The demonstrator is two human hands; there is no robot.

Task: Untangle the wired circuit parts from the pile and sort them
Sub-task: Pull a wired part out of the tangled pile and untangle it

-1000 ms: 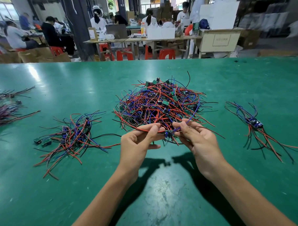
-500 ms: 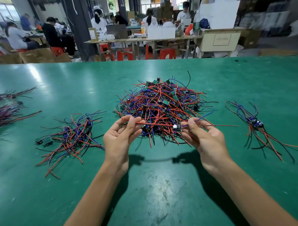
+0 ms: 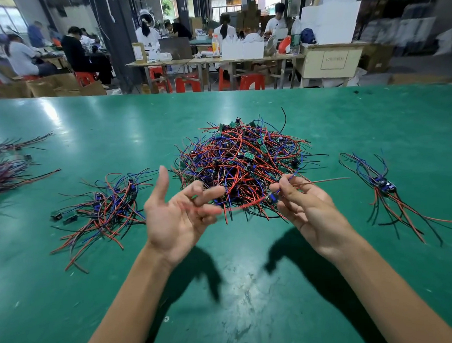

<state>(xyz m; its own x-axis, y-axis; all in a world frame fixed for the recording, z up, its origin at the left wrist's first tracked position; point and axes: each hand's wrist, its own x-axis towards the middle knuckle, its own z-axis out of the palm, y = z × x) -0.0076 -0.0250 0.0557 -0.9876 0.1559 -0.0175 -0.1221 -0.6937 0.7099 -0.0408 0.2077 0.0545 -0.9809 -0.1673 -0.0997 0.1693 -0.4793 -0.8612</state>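
Far left, two bundles of dark and red wires (image 3: 4, 170) lay on the desk (image 3: 251, 300), cut off by the frame edge, so their count and type couldn't be read. Next right, a sorted heap of wired parts (image 3: 105, 210) sat w/ two loose green boards (image 3: 63, 217) at its left end.

Left hand (image 3: 175, 215) was palm-up, thumb wide, fingers loosely bent; a red wire (image 3: 237, 207) ran across its fingertips, but motion blur hid whether it was pinched or just draped, so can't tell. Centre, the main tangled pile (image 3: 242, 165) was large and mostly unsorted. Right hand (image 3: 307, 212) pinched a wired circuit part (image 3: 272, 198), small blue module, btwn thumb and fingers, just near of the pile; a thin wire stuck out rightward from the grip.

Step in hand, as judged: drawing one part free of the tangle. Next move prob. needs the trailing leads pulled clear w/o dragging neighbours, then placing on a heap. Far right, a smaller sorted group (image 3: 383, 187) lay apart. Which heap fits this part wasn't clear; module detail too small.
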